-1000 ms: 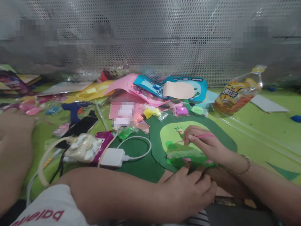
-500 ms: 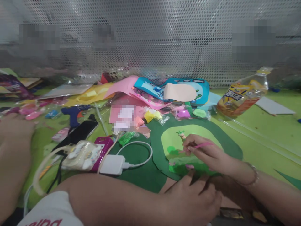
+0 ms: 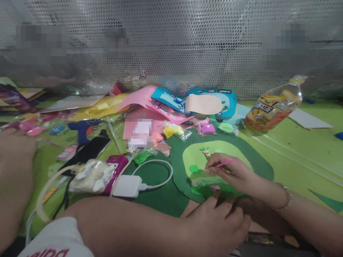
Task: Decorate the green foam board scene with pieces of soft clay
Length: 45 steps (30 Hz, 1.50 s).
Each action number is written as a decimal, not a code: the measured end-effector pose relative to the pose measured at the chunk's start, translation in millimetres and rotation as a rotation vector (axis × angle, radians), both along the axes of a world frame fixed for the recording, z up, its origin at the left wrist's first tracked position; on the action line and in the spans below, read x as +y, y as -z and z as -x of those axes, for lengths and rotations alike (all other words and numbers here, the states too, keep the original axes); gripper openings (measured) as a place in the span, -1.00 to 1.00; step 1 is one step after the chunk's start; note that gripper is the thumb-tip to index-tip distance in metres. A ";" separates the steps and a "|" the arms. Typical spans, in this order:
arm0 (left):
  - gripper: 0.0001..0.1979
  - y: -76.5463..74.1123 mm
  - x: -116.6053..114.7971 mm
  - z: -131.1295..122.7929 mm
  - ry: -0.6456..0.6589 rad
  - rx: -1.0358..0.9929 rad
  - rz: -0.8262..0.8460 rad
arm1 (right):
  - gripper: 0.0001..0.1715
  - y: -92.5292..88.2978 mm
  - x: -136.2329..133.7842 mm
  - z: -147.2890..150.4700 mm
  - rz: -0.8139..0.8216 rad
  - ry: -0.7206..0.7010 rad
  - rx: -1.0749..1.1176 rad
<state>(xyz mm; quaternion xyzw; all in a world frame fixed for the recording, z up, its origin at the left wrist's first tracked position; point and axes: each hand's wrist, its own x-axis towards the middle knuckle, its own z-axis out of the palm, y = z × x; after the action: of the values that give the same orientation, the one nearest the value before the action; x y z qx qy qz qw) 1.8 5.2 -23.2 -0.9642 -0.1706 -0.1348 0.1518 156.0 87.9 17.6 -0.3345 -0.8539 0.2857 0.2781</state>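
My right hand is closed round a thin pink clay modelling tool, its tip pointing left over the card. Beneath lies a dark green card with a light green panel. On the panel are a small giraffe-like clay figure, a round green patch and a spread green clay strip at the bottom. My left hand rests at the card's near edge, fingers apart and bent, one fingertip beside a small pink clay piece. My left palm is hidden.
Left of the card are a white charger, a purple power bank, a phone and a blue glue gun. Bagged clay and coloured papers lie behind. A drink bottle leans at right. A bare limb shows at left.
The whole view has shifted slightly to the left. My right hand still grips the pink tool over the panel, and my left hand stays at the card's near edge.
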 end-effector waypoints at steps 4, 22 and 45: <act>-0.60 -0.1 -1.5 -1.0 -0.019 0.011 0.014 | -0.92 -1.9 -0.6 -0.8 -0.054 -0.016 0.009; -0.58 2.6 -1.2 -4.4 -0.011 0.024 0.068 | -0.88 -5.3 -3.1 5.0 -0.081 -0.011 0.001; -0.60 4.5 -3.0 -4.8 -0.024 -0.018 0.061 | -0.80 -1.6 -2.7 8.3 -0.027 -0.082 -0.013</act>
<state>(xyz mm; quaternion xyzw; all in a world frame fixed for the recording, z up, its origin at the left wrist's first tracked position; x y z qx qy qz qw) 6.6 2.2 -27.7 -0.9650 -0.1873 -0.1365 0.1224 147.7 85.2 19.2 -0.2975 -0.8725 0.2828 0.2651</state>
